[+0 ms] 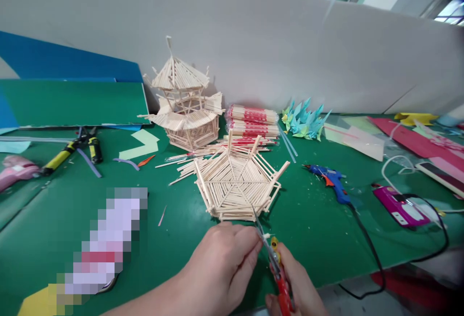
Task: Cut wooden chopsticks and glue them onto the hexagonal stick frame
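Near the table's front, my left hand (232, 258) is closed in a pinch, and the short pale end of a thin wooden stick (267, 235) pokes out from its fingertips. My right hand (295, 280) grips red-handled scissors (277, 270) with a yellow part near the pivot. Their long metal blades point up and away, beside the left fingertips and the stick's end. Just beyond lies an open, many-sided stick frame (235, 180) with upright posts at its corners. Behind it stands a tiered stick pavilion (184, 108) with a pointed roof. The rest of the held stick is hidden.
Red-banded stick bundles (252, 115) and loose sticks (188, 166) lie behind the frame. On the right are a blue glue gun (331, 180), its black cord and a magenta box (400, 206). Yellow-black pliers (74, 151) and a blurred-out object (108, 238) lie left.
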A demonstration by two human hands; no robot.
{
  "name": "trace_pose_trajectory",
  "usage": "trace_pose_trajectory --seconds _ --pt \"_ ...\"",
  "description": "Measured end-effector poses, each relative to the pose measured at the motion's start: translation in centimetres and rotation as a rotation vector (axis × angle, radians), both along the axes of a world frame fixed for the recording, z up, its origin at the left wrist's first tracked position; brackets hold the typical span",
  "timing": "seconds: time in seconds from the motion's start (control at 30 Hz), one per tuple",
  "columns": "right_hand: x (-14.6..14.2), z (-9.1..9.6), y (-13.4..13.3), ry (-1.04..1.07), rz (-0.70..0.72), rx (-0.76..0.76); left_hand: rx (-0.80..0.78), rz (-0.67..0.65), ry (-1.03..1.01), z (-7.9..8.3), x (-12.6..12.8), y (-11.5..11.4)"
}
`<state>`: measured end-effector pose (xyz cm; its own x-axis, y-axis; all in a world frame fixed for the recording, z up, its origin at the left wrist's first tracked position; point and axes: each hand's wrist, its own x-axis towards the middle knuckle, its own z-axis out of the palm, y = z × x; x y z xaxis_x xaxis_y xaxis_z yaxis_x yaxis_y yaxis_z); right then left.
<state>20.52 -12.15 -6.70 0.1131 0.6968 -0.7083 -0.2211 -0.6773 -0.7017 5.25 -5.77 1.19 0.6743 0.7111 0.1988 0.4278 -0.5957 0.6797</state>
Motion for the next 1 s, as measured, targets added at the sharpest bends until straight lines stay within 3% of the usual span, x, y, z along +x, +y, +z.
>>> trace_pose_trajectory --seconds 0.1,0.27,0.47,0.57,0.67,0.8,0.87,0.93,1.0 --pt "-0.2 -0.5 0.4 0.057 -0.073 -0.026 0.048 -0.009 -0.019 -0.1 0.1 -0.1" --pt "0.2 0.3 -0.6 -0.104 0.087 0.133 0.01 -0.042 -0.011 -0.3 0.0 0.2" --pt "1.2 0.8 -2.4 -0.261 0.209 0.304 -0.557 -0.14 -0.09 0.1 -0.4 1.3" --pt "1.1 -0.1 -2.1 -0.292 0.253 0.333 -0.684 -0.16 -0.122 0.2 -0.4 1.6" --pt "1.1 -0.8 -1.2 -0.286 0.279 0.329 -0.509 -0.135 -0.062 0.0 0.0 1.3" --pt "1.4 0.1 -0.2 -0.312 0.277 0.399 0.201 0.045 0.055 -1.2 0.9 0.1" --pt "1.4 1.0 -0.1 -0.334 0.276 0.439 0.433 0.073 0.072 -1.7 1.2 -0.2" --pt "1.4 1.7 -0.3 -0.334 0.266 0.456 0.401 0.032 0.074 -1.5 1.1 -0.2" --pt "1.3 2.0 -0.6 -0.32 0.25 0.457 0.157 -0.037 0.046 -0.8 0.8 0.1"
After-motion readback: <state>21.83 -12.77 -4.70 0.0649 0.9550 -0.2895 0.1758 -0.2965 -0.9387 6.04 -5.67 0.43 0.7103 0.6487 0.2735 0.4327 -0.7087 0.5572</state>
